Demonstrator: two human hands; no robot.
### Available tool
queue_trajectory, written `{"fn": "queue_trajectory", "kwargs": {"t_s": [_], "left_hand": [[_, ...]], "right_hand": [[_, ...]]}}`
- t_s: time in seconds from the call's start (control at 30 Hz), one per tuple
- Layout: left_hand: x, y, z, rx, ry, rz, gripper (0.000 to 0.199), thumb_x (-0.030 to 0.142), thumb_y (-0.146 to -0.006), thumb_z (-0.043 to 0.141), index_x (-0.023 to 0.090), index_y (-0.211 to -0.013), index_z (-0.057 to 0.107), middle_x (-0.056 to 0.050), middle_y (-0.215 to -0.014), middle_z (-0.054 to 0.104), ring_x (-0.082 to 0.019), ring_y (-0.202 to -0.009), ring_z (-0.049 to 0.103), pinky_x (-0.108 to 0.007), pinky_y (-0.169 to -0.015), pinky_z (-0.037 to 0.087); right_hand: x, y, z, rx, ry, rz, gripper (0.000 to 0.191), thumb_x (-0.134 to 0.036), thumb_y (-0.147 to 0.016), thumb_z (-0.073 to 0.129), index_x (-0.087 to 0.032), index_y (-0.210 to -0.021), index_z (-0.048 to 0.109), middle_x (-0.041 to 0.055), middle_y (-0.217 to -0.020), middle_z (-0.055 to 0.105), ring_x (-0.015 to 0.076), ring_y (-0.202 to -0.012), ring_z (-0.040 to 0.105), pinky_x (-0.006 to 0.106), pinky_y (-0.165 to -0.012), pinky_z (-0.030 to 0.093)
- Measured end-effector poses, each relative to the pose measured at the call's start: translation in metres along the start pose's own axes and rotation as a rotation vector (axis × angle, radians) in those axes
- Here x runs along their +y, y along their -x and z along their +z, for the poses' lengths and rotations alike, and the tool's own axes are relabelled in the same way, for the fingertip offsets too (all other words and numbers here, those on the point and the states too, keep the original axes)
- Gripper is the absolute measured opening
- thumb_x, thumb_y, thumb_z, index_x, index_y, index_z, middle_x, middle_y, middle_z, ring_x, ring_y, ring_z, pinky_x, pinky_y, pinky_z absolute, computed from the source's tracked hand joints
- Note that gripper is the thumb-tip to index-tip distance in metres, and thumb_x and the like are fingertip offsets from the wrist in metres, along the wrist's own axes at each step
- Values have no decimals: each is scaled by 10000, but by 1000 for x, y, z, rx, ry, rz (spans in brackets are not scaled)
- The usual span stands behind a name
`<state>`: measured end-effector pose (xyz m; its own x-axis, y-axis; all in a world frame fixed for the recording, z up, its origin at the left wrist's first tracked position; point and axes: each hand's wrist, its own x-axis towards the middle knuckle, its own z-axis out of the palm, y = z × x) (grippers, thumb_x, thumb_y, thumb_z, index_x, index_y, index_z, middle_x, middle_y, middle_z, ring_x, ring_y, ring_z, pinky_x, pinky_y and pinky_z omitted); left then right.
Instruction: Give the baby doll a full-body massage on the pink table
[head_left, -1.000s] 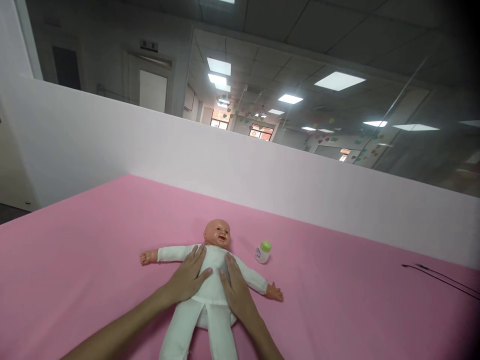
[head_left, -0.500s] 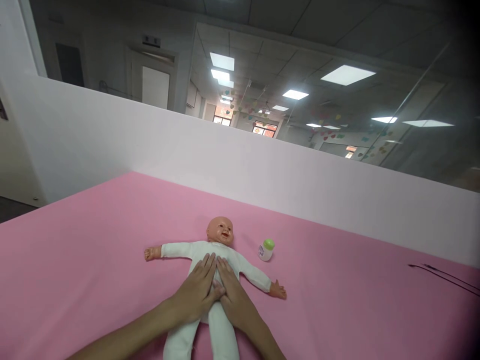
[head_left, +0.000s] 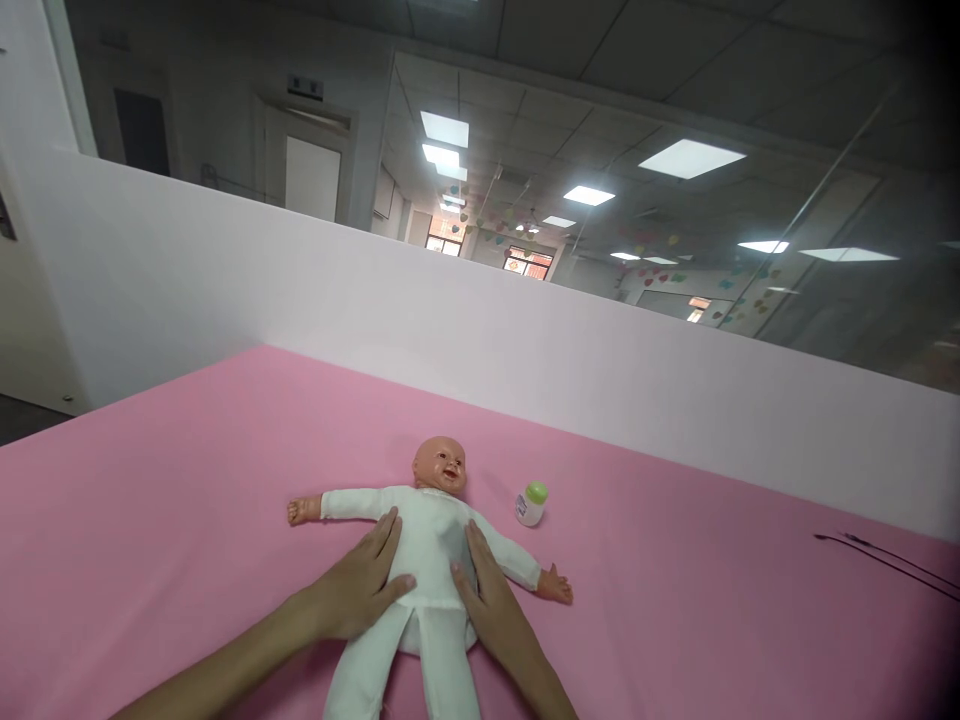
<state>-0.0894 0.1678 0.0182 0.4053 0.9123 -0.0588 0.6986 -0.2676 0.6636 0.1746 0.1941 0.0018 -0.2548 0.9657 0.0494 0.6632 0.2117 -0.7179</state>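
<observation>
Sitting near doll (head_left: 426,550): jar (head_left: 531,505) (green-lidded).

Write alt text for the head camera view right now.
Two bare hands, left and right, rest on either side of the torso of a white-suited baby doll lying face up on a pink surface, beside a green-lidded jar.

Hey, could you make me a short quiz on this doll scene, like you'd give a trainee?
1. True or false: the doll lies on its back on the pink surface.
2. What colour is the lid of the small jar?
A) blue
B) green
C) red
3. Which is nearer the small jar, the left hand or the right hand?

Key: 1. True. 2. B. 3. The right hand.
</observation>
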Motion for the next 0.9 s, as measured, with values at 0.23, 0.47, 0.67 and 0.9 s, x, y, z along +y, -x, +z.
{"fn": "queue_trajectory", "kwargs": {"t_s": [0.23, 0.47, 0.67, 0.9], "left_hand": [[17, -4, 20, 56, 1, 177, 815, 629, -1028, 326, 139, -1637, 94, -120, -1684, -15, -311, -1563, 19, -507, -1274, 144], [10, -56, 15, 199, -35, 190, 792, 648, -1029, 279, 149, -1636, 181, -116, -1689, 94, -286, -1567, 71, -494, -1281, 121], [-6, -39, 5, 139, 13, 32, 915, 714, -998, 242, 76, -1634, 82, -106, -1693, -29, -294, -1567, -43, -490, -1279, 92], [6, 4, 7, 17, 36, -14, 924, 717, -991, 275, 92, -1633, 54, -121, -1677, -101, -317, -1562, -32, -511, -1271, 130]], "right_hand": [[-35, 7, 6, -163, 27, -171, 642, -440, -1003, 478, -248, -1594, 320, 12, -1677, 233, 234, -1563, 191, 459, -1288, 173], [-22, -39, 19, 30, 42, -230, 646, -451, -983, 494, -193, -1567, 395, 85, -1638, 347, 266, -1535, 282, 504, -1277, 207], [7, -31, 16, 132, -9, -101, 720, -562, -1001, 405, -128, -1575, 365, 118, -1656, 295, 259, -1545, 256, 484, -1278, 199], [-5, 15, 8, -17, -15, -4, 750, -592, -1005, 405, -197, -1620, 235, 39, -1694, 174, 218, -1573, 133, 434, -1292, 142]]}}
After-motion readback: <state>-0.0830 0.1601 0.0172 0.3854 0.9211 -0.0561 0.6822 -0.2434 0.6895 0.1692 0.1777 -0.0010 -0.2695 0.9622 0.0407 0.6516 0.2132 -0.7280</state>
